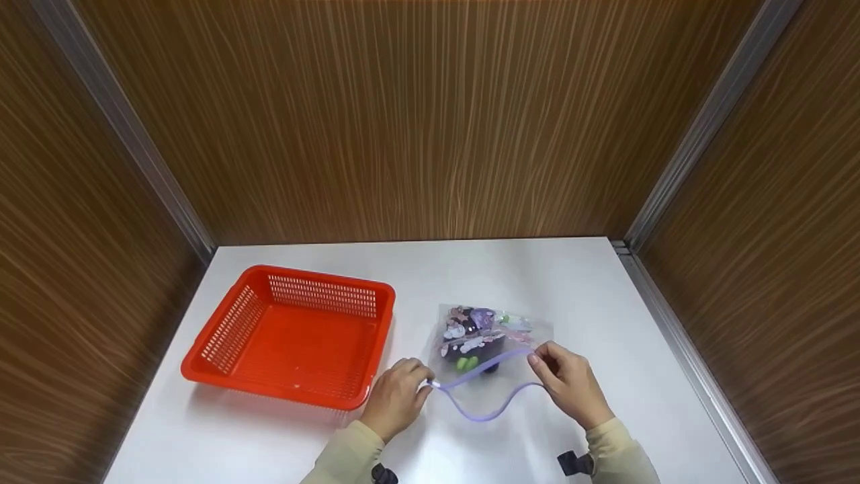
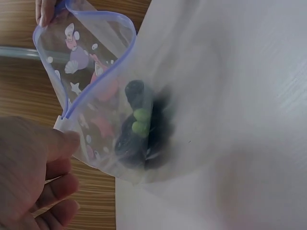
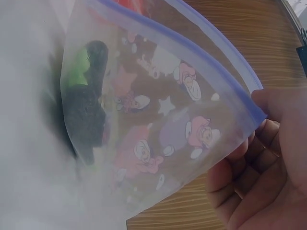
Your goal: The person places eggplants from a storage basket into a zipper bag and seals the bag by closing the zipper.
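Observation:
A clear zip bag (image 1: 521,366) printed with pink and purple cartoon figures stands over the white table, its purple-edged mouth spread apart. My left hand (image 1: 398,396) pinches the white slider (image 2: 62,123) at one end of the zip. At the opposite end, my right hand (image 1: 570,382) pinches the corner of the purple zip strip (image 3: 230,81) between thumb and fingers. Down in the bag lies a dark item (image 2: 136,143) with green parts (image 2: 140,122), blurred through the plastic.
A red plastic basket (image 1: 386,329) with slotted walls stands on the table (image 1: 416,269) to the left, close to my left hand. Wood-grain panels (image 1: 430,121) enclose the table at the back and both sides, with metal rails along the corners.

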Demonstrator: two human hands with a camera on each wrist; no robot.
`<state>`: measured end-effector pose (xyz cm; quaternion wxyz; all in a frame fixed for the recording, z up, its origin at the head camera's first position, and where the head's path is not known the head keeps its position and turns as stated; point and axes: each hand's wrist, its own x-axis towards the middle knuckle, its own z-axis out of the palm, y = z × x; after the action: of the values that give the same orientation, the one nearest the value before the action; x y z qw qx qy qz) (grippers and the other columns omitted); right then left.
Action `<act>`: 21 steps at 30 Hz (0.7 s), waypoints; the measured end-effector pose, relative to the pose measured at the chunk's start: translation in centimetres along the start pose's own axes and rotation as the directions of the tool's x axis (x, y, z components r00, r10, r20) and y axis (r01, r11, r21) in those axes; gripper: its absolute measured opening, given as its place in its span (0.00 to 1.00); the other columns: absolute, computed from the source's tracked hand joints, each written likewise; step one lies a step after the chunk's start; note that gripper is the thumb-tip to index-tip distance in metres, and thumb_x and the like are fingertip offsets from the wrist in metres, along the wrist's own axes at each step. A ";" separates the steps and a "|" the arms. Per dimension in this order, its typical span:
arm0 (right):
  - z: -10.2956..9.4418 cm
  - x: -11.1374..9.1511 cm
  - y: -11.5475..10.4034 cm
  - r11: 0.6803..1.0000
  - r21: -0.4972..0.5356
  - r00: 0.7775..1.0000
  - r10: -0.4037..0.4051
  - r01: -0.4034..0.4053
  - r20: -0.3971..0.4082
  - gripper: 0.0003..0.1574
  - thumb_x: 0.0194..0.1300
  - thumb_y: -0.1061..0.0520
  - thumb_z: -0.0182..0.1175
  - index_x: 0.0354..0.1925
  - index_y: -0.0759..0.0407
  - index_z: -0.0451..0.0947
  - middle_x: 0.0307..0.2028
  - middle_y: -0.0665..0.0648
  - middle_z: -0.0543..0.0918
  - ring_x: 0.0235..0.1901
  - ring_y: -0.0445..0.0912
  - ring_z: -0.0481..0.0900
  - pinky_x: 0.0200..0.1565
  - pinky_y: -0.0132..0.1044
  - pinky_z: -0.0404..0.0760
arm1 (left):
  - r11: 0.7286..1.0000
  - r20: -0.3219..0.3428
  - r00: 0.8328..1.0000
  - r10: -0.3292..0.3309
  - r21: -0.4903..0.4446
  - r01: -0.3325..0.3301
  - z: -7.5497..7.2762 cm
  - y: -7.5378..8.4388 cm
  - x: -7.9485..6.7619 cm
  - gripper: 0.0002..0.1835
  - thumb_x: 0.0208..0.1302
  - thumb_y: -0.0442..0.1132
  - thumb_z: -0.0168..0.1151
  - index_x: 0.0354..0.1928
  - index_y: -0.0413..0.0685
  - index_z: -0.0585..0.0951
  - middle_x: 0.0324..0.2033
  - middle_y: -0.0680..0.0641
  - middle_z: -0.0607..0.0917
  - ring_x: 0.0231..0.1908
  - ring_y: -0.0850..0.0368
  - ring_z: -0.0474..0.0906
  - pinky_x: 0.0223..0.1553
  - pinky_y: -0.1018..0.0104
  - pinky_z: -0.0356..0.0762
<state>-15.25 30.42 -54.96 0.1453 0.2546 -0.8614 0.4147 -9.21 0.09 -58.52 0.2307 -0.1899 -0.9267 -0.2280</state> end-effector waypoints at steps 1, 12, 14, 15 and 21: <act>0.0 0.0 0.1 1.000 -0.002 1.000 -0.004 0.004 -0.001 0.06 0.63 0.53 0.58 0.28 0.45 0.73 0.18 0.40 0.69 0.17 0.37 0.65 0.18 0.31 0.65 | 1.000 -0.010 1.000 0.012 0.007 -0.012 0.0 0.0 0.0 0.07 0.50 0.38 0.68 0.33 0.53 0.81 0.29 0.57 0.77 0.31 0.60 0.73 0.31 0.67 0.73; -0.1 -0.1 0.5 1.000 -0.003 1.000 -0.008 0.007 -0.016 0.07 0.63 0.54 0.58 0.28 0.45 0.73 0.17 0.40 0.68 0.16 0.37 0.64 0.18 0.31 0.64 | 0.999 0.011 0.999 0.030 0.012 -0.031 -0.6 -0.2 0.4 0.04 0.50 0.37 0.69 0.27 0.54 0.83 0.25 0.58 0.78 0.28 0.62 0.73 0.30 0.68 0.72; -0.2 -0.2 0.6 1.000 -0.003 1.000 0.000 0.000 -0.016 0.07 0.62 0.54 0.58 0.27 0.45 0.73 0.17 0.40 0.68 0.16 0.37 0.64 0.18 0.31 0.64 | 1.000 0.015 1.000 0.020 0.008 -0.020 -0.7 -0.1 0.5 0.04 0.49 0.37 0.69 0.27 0.53 0.83 0.25 0.58 0.78 0.28 0.62 0.73 0.31 0.68 0.73; -0.2 -0.2 0.6 1.000 -0.004 1.000 0.003 -0.003 -0.016 0.07 0.62 0.54 0.58 0.27 0.44 0.73 0.17 0.40 0.68 0.16 0.37 0.64 0.18 0.31 0.65 | 1.000 0.017 1.000 0.019 0.008 -0.019 -0.8 -0.1 0.5 0.04 0.49 0.36 0.69 0.27 0.53 0.83 0.24 0.58 0.79 0.28 0.62 0.73 0.31 0.68 0.73; -0.4 -0.3 0.7 1.000 -0.010 1.000 -0.015 0.014 -0.016 0.07 0.62 0.54 0.59 0.27 0.44 0.73 0.18 0.39 0.69 0.16 0.37 0.65 0.18 0.30 0.65 | 0.999 0.002 0.999 0.039 0.001 -0.039 -1.0 0.0 0.7 0.03 0.50 0.35 0.69 0.26 0.52 0.84 0.23 0.57 0.79 0.26 0.62 0.74 0.30 0.68 0.73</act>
<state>-15.39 31.22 -55.28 0.1565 0.2568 -0.8604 0.4115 -9.44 -0.29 -57.41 0.2343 -0.2081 -0.9231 -0.2227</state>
